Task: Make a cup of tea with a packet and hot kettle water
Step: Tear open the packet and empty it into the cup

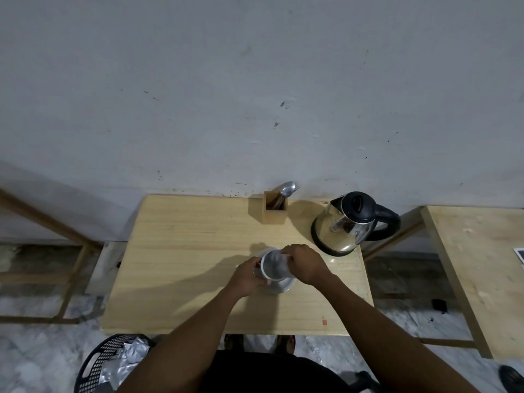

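Note:
A white cup [264,272] stands on a white saucer [283,287] in the middle of the wooden table [184,251]. Both hands are at the cup's mouth. Between them, over the opening, is a small silvery packet [274,263]. My left hand [249,276] pinches the packet's left side, where a bit of red shows. My right hand [304,262] pinches its right top corner. The cup's inside is hidden by the packet. The steel kettle [344,225], with a black lid and handle, stands at the back right of the table, apart from the hands.
A wooden holder [274,211] with spoons [287,188] stands at the table's back edge against the wall. A black mesh basket [96,364] holding silver wrappers sits on the floor at the near left. A second wooden table [482,265] is to the right.

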